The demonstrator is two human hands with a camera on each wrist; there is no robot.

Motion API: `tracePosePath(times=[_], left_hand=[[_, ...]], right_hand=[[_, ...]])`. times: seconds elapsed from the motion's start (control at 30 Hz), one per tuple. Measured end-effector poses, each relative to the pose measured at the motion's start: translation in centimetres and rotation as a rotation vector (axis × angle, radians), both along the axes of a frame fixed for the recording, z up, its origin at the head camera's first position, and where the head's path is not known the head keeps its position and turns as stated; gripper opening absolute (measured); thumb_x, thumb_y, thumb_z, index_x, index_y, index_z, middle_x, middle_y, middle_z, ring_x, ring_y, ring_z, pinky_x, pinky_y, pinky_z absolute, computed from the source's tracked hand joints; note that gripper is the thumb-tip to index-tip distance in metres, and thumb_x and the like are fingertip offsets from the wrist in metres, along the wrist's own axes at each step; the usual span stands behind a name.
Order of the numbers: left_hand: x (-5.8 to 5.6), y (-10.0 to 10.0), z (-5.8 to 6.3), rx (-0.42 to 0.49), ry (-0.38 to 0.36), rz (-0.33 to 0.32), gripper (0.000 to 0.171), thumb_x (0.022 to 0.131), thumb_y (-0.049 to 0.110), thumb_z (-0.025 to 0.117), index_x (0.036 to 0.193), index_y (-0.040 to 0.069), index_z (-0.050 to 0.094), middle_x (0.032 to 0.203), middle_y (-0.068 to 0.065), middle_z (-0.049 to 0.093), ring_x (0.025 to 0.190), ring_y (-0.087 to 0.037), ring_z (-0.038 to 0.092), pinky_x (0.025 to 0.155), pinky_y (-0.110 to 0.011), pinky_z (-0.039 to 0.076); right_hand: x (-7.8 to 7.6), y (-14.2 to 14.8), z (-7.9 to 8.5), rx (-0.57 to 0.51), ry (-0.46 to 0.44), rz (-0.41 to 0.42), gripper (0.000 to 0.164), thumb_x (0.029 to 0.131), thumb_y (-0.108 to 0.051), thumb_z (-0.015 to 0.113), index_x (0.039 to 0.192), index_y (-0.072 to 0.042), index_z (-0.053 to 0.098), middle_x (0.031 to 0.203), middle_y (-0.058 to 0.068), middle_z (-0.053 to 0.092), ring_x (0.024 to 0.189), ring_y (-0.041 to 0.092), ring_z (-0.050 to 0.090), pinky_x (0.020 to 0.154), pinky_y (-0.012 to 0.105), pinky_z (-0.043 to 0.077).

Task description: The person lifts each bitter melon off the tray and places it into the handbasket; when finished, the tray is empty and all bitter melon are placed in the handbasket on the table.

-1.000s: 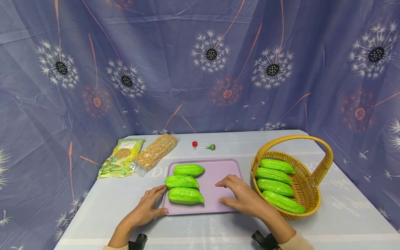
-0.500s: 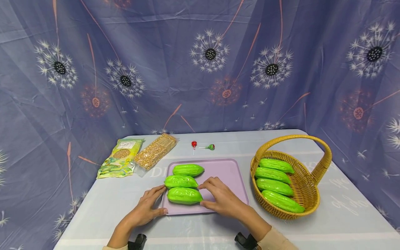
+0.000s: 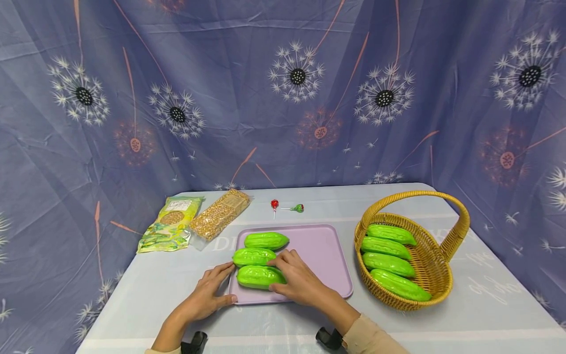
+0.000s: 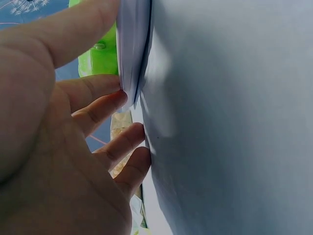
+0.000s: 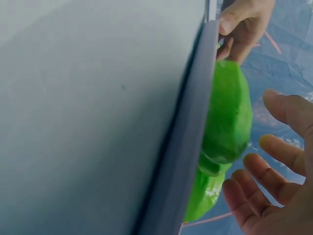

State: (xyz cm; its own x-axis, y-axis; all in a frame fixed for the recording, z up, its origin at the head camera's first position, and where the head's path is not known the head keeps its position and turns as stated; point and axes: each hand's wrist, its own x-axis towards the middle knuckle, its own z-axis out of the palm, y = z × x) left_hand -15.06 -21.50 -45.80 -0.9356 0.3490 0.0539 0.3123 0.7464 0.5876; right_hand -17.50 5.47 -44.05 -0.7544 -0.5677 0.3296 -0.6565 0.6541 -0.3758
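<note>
Three glossy green bitter melons lie in a row on the left half of a lilac tray (image 3: 319, 253): a back one (image 3: 265, 240), a middle one (image 3: 253, 257) and a front one (image 3: 255, 277). My left hand (image 3: 207, 295) rests at the tray's left edge, thumb by the near corner; in the left wrist view its fingertips touch the tray rim (image 4: 132, 54). Over the right end of the front melon, my right hand (image 3: 300, 281) hovers with fingers spread. The right wrist view shows a gap between those fingers and the melon (image 5: 227, 117).
Right of the tray stands a wicker basket (image 3: 431, 265) with a tall handle, holding several more green melons (image 3: 389, 265). A yellow-green packet (image 3: 170, 223) and a bag of grains (image 3: 221, 215) lie back left. Two lollipops, one red (image 3: 274, 203) and one green (image 3: 299, 208), lie behind the tray.
My right hand has moved left across the tray, from its right half to the front melon's right end. The left hand, melons and basket have stayed in place.
</note>
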Motion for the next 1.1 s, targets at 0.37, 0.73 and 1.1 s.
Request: tracePosePath(times=[0.37, 0.73, 1.1], left_hand=[[0.0, -0.1, -0.1, -0.006, 0.01, -0.006, 0.076, 0.08, 0.039, 0.071, 0.141, 0.005, 0.042, 0.147, -0.012, 0.04, 0.127, -0.032, 0.037, 0.1, -0.059, 0.029], [-0.1, -0.1, 0.0, -0.007, 0.006, -0.013, 0.076, 0.08, 0.039, 0.071, 0.142, 0.005, 0.042, 0.147, -0.012, 0.039, 0.128, -0.033, 0.036, 0.1, -0.06, 0.028], [0.0, -0.1, 0.0, -0.003, -0.005, -0.008, 0.076, 0.08, 0.039, 0.071, 0.142, 0.005, 0.042, 0.147, -0.011, 0.039, 0.128, -0.033, 0.036, 0.1, -0.06, 0.028]], right_hand=[[-0.5, -1.0, -0.8, 0.056, -0.002, -0.034, 0.053, 0.078, -0.038, 0.075, 0.123, -0.017, 0.061, 0.11, -0.002, 0.053, 0.099, 0.012, 0.044, 0.086, 0.028, 0.043], [-0.7, -1.3, -0.9, 0.098, -0.014, -0.037, 0.049, 0.077, -0.036, 0.076, 0.121, -0.016, 0.062, 0.106, -0.003, 0.053, 0.097, 0.012, 0.045, 0.086, 0.027, 0.043], [-0.7, -1.2, -1.1, 0.077, -0.058, -0.022, 0.049, 0.078, -0.034, 0.076, 0.121, -0.016, 0.062, 0.106, -0.003, 0.052, 0.097, 0.011, 0.045, 0.086, 0.028, 0.043]])
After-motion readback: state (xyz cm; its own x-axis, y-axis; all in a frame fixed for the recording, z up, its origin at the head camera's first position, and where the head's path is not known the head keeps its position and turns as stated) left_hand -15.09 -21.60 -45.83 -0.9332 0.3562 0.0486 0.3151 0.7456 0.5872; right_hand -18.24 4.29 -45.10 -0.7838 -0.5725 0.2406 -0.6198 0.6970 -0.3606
